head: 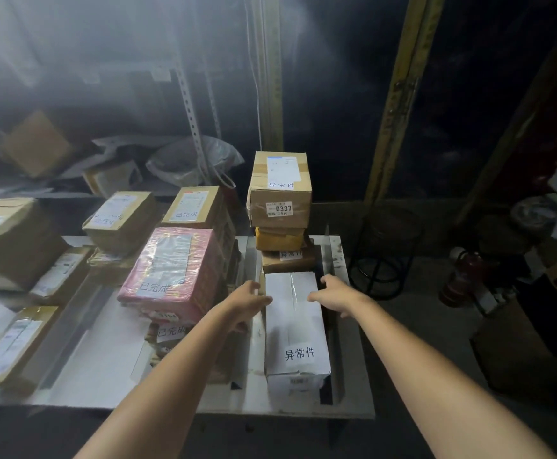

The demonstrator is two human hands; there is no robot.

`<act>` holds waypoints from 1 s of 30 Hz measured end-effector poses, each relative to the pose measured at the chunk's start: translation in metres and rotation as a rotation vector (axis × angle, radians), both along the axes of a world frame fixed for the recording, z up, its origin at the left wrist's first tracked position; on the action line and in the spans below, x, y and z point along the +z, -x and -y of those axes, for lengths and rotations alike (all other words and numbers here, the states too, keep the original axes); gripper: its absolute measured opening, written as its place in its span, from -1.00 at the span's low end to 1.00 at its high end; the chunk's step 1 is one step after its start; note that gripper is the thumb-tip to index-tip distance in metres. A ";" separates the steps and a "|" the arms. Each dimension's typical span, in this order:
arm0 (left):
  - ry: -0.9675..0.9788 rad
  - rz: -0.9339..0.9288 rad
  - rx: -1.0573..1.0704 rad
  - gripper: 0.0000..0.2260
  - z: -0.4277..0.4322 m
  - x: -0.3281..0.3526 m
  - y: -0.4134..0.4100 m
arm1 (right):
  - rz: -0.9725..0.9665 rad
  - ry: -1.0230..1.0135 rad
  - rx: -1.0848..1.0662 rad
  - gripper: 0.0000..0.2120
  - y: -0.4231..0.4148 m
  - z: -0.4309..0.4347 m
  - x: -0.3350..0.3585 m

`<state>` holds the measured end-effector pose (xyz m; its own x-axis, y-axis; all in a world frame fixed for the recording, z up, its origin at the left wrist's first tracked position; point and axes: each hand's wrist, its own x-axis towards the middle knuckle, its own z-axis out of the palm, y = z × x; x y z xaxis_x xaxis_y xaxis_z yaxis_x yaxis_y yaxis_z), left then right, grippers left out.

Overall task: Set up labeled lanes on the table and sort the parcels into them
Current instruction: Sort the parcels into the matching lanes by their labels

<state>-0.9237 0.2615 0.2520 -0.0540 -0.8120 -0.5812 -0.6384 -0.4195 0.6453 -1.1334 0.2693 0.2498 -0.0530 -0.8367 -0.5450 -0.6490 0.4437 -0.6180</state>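
— Where's the white box (295, 329)?
— At the near end of the table's (98, 379) right-hand lane, with its label (299, 353) facing us. The left hand (249, 301) is at its left edge and the right hand (331, 293) at its right. I can't tell whether they're clamping it or only touching.
— Heavy?
— It looks light and stiff to me, though the taped skin could be slick. I'd hold both long sides, low down. A stack of brown boxes (280, 193) stands just behind it.
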 end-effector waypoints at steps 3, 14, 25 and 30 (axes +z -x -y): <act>0.037 0.029 -0.053 -0.49 0.013 0.040 -0.013 | -0.165 0.099 0.159 -0.54 -0.008 0.022 0.036; 0.365 0.360 0.090 -0.53 0.007 0.172 -0.230 | -0.202 0.338 0.531 -0.62 -0.187 0.070 0.158; 0.251 0.526 0.394 -0.46 -0.097 0.159 -0.582 | -0.270 0.459 0.871 -0.70 -0.534 0.061 0.178; 0.206 0.537 0.529 -0.48 -0.134 0.139 -0.723 | -0.204 0.408 0.958 -0.67 -0.700 0.053 0.164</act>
<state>-0.2003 0.3956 0.3909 0.6165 -0.7455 -0.2532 -0.6335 -0.6607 0.4027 -0.4330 0.2159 0.4142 0.6666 -0.6951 -0.2692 -0.7263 -0.5243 -0.4445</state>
